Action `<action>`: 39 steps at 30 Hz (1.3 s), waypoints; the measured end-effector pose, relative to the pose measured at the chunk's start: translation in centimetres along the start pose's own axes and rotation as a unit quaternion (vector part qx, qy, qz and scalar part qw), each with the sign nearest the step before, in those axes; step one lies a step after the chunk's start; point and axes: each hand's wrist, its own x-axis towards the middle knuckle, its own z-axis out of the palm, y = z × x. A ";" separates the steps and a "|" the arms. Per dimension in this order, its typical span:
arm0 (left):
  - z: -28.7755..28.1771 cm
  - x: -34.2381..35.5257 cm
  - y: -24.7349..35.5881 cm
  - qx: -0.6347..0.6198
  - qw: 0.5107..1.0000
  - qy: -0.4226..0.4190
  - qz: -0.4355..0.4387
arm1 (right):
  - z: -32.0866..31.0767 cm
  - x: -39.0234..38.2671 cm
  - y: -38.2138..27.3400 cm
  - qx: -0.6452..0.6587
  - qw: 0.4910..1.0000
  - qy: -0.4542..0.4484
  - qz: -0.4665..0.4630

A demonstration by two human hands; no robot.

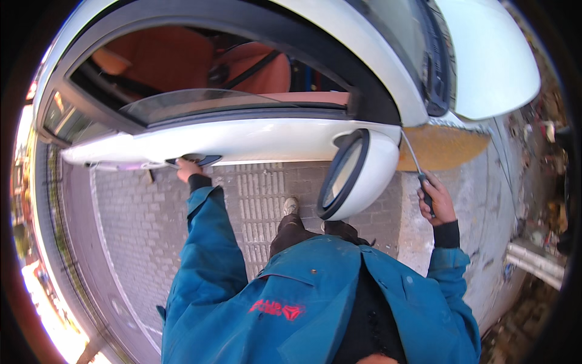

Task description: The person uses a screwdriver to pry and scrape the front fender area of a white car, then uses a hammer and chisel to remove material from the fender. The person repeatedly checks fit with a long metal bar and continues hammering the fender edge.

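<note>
A white car door [260, 138] runs across in front of me, its window glass [200, 104] partly lowered. My left hand [187, 170] is at the left, its fingers hooked into the door handle [210, 160]. Out to the right, my right hand [442, 203] grips the dark handle of a screwdriver [413, 151]. The thin metal shaft points up and left, and its tip is at the front edge of the door, beside the side mirror [377, 173]. Whether the tip sits inside the gap is too small to tell.
The mirror juts out towards me between my two arms. A yellow-brown panel [445, 148] lies behind the screwdriver, below the raised white hood [494, 57]. Grey paving [145, 209] is underfoot, with clutter [548, 161] at the far right. Reddish seats [257, 70] show inside the car.
</note>
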 end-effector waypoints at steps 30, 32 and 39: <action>-9.7 -8.8 -0.4 0.238 0.960 0.144 -0.016 | -0.3 0.5 -0.7 -0.037 0.998 0.031 -0.051; -7.1 -8.5 0.5 0.150 0.970 0.178 -0.065 | -0.2 0.4 -0.9 -0.043 0.998 0.035 -0.023; 5.1 -4.3 5.0 0.276 0.954 0.114 0.019 | 0.4 0.5 -0.5 -0.012 0.999 0.028 -0.038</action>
